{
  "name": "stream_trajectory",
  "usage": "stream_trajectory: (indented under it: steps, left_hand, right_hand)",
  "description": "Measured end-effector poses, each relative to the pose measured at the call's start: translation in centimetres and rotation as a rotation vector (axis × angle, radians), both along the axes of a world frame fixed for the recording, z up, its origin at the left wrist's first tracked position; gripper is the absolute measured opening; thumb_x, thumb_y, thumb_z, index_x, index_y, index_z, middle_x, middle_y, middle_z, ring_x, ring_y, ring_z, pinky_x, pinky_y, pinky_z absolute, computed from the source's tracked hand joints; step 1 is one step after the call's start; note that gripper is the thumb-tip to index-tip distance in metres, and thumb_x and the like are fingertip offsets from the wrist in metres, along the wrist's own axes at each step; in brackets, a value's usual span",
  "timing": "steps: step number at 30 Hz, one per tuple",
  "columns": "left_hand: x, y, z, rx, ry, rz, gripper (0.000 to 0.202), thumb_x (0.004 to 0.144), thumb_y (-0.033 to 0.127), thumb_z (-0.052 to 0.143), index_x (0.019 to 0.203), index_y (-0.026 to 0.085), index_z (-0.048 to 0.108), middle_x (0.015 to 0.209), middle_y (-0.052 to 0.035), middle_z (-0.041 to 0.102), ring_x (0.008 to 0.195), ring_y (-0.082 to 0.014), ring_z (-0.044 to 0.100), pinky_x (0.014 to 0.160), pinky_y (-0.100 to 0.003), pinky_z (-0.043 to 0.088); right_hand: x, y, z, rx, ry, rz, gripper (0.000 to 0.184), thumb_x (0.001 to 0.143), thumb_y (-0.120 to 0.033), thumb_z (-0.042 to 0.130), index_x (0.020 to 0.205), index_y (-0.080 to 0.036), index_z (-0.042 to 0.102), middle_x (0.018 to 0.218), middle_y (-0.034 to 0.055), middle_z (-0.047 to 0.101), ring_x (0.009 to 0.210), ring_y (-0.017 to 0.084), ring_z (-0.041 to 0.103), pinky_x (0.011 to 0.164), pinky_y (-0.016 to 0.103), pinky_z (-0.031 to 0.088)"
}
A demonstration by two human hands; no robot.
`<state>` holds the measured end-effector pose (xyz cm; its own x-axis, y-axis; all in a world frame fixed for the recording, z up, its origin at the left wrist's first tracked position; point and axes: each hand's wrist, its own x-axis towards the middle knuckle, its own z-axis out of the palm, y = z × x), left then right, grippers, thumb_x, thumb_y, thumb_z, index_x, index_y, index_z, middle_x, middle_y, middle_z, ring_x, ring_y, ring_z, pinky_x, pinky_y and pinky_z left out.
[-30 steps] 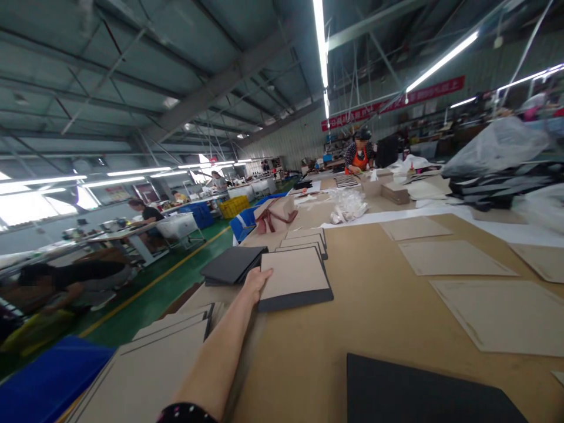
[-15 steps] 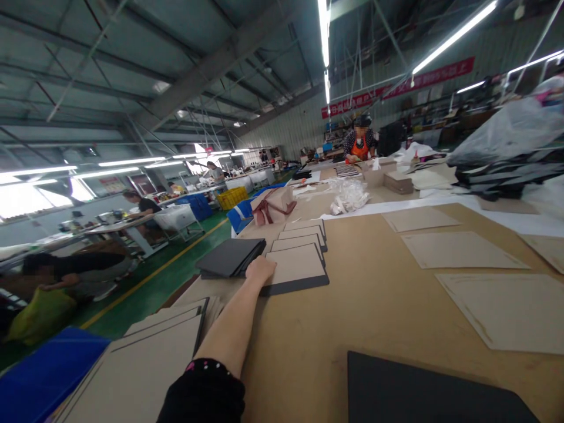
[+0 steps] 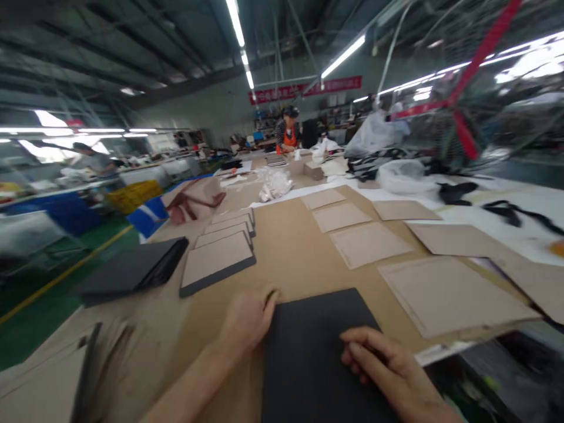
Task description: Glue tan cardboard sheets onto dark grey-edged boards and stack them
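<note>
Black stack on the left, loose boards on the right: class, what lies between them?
In the head view, the overlapping boards, then brown tabletop.

Dark panel, flat on tabletop

A brown tabletop carries a black sheet on the near side — beige boards spread beyond its right, an overlapping row of black-edged boards and a black stack leftward — and crumpled clear plastic farther back.

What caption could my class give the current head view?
Bare left hand at the edge of a black rectangular sheet on a brown tabletop, right hand over it.
</note>
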<state>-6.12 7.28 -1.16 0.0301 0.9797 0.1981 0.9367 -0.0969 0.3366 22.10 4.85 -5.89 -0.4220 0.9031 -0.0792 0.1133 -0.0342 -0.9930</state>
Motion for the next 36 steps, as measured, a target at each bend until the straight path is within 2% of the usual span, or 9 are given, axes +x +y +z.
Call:
stream_trajectory:
  steps: [3, 6, 10, 13, 16, 20, 25, 31, 36]
  left_hand:
    - [3.6, -1.6, -1.3, 0.004, -0.08, -0.145, 0.022, 0.097, 0.029, 0.051, 0.085, 0.023, 0.068, 0.084, -0.0008, 0.071, 0.077, -0.0179, 0.068, 0.071, -0.027, 0.047]
    - [6.0, -2.2, -1.6, -0.033, -0.154, -0.216, 0.026, 0.096, 0.035, 0.051, 0.076, 0.023, 0.063, 0.076, 0.0003, 0.068, 0.072, -0.0171, 0.065, 0.067, -0.028, 0.045]
    - [9.5, -0.9, -1.0, -0.174, -0.315, -0.293, 0.026, 0.096, 0.038, 0.048, 0.082, 0.024, 0.065, 0.083, -0.001, 0.07, 0.08, -0.0182, 0.067, 0.075, -0.029, 0.048]
    - [13.3, 1.3, -1.4, -0.359, -0.56, -0.304, 0.027, 0.092, 0.036, 0.05, 0.108, 0.021, 0.066, 0.108, -0.0073, 0.073, 0.101, -0.0216, 0.069, 0.09, -0.033, 0.051]
    - [17.3, 3.5, -2.5, -0.493, -0.685, -0.273, 0.047, 0.088, 0.028, 0.048, 0.133, 0.013, 0.053, 0.132, -0.0172, 0.065, 0.118, -0.0241, 0.064, 0.094, -0.035, 0.052]
    - [20.5, 5.7, -3.2, -0.47, -0.531, -0.299, 0.055, 0.088, 0.023, 0.043, 0.141, 0.007, 0.046, 0.135, -0.0214, 0.061, 0.127, -0.0251, 0.059, 0.104, -0.04, 0.047]
    - [21.3, 6.6, -3.2, -0.39, -0.385, -0.327, 0.06, 0.088, 0.021, 0.042, 0.144, 0.001, 0.042, 0.14, -0.0228, 0.057, 0.131, -0.0266, 0.055, 0.116, -0.045, 0.035]
    - [21.2, 6.3, -3.8, -0.337, -0.261, -0.372, 0.063, 0.086, 0.021, 0.042, 0.144, -0.001, 0.044, 0.144, -0.0226, 0.054, 0.137, -0.0297, 0.049, 0.118, -0.045, 0.031]
    - [21.4, 5.9, -3.8, -0.297, -0.105, -0.42, 0.062, 0.089, 0.021, 0.038, 0.146, -0.002, 0.044, 0.147, -0.022, 0.052, 0.14, -0.032, 0.044, 0.119, -0.046, 0.03]
  right_hand:
    - [0.0, -0.3, 1.1, 0.004, 0.09, 0.007, 0.041, 0.096, -0.059, 0.058, 0.103, -0.022, 0.073, 0.085, 0.0046, 0.072, 0.075, 0.017, 0.064, 0.065, 0.026, 0.051]
    - [2.4, -0.6, 0.8, 0.042, 0.106, -0.125, 0.038, 0.095, -0.057, 0.06, 0.102, -0.022, 0.074, 0.087, 0.0049, 0.073, 0.077, 0.018, 0.064, 0.067, 0.027, 0.051]
    - [8.6, 0.4, -1.1, 0.117, 0.073, -0.605, 0.047, 0.084, -0.063, 0.067, 0.106, -0.021, 0.072, 0.104, 0.0093, 0.073, 0.096, 0.026, 0.066, 0.082, 0.035, 0.053]
    - [13.8, 1.5, -2.6, 0.133, 0.027, -0.915, 0.06, 0.08, -0.066, 0.067, 0.119, -0.021, 0.065, 0.121, 0.0115, 0.067, 0.108, 0.03, 0.061, 0.091, 0.041, 0.048]
    - [17.5, 2.1, -3.6, 0.136, -0.021, -1.098, 0.064, 0.076, -0.063, 0.071, 0.124, -0.021, 0.063, 0.121, 0.0114, 0.064, 0.111, 0.032, 0.058, 0.094, 0.044, 0.045]
    - [19.0, 2.9, -4.5, 0.121, 0.072, -1.143, 0.062, 0.074, -0.058, 0.074, 0.122, -0.021, 0.063, 0.12, 0.0106, 0.066, 0.11, 0.031, 0.06, 0.088, 0.042, 0.049]
    - [18.5, 4.5, -5.3, 0.111, 0.311, -1.156, 0.057, 0.076, -0.055, 0.076, 0.119, -0.022, 0.059, 0.119, 0.007, 0.067, 0.109, 0.024, 0.061, 0.074, 0.029, 0.052]
    - [17.7, 5.9, -6.1, -0.01, 0.416, -1.144, 0.024, 0.095, -0.037, 0.069, 0.098, -0.015, 0.059, 0.086, 0.0004, 0.061, 0.064, 0.011, 0.056, 0.049, 0.02, 0.044]
    - [18.0, 7.5, -6.5, -0.106, 0.396, -1.119, 0.026, 0.1, -0.029, 0.066, 0.081, -0.014, 0.056, 0.064, -0.0077, 0.046, 0.044, 0.005, 0.037, 0.037, 0.015, 0.03]
